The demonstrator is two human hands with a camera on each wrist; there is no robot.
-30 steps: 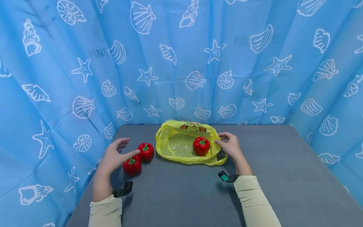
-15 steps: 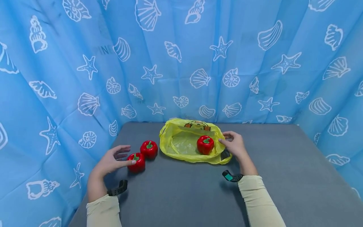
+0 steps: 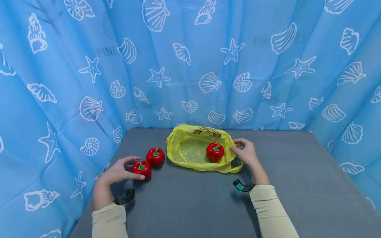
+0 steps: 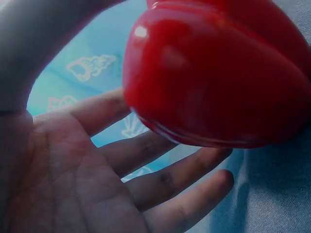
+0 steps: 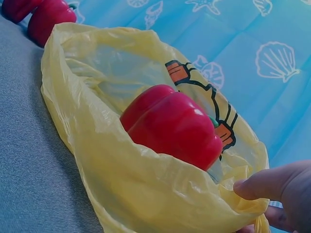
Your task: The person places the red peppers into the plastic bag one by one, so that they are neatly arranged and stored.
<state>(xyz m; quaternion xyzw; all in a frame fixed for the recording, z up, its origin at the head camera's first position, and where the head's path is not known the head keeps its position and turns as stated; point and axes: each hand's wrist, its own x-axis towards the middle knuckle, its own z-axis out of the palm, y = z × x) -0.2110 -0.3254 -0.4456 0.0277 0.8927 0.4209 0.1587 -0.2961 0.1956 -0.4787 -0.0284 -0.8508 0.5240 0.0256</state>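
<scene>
Since half a second earlier, the left hand (image 3: 119, 171) had come lower around the near pepper (image 3: 146, 169), its thumb dropping from the top of that pepper to the side facing the person, while the right hand (image 3: 246, 151) had stayed at the end of the yellow bag (image 3: 193, 165). The left thumb and fingers were spread apart, with the near pepper between them; the left wrist view showed the fingers fairly straight behind the red skin, and whether they pressed on it could not be told. The near pepper stood on the grey table (image 3: 190, 205), left of the bag, its green stem upward. Just beyond it, toward the bag, sat the middle pepper (image 3: 155, 157); whether the two touched was unclear. The right hand pinched the bag's rim between thumb and fingers, at the end farthest from those two peppers. The bag lay with its mouth wide open, and inside it, toward the right hand, was the third pepper (image 3: 215, 152). An orange and black drawing (image 3: 207, 133) marked the bag's far wall. Behind the table hung a blue curtain (image 3: 190, 66) printed with white shells and starfish.
</scene>
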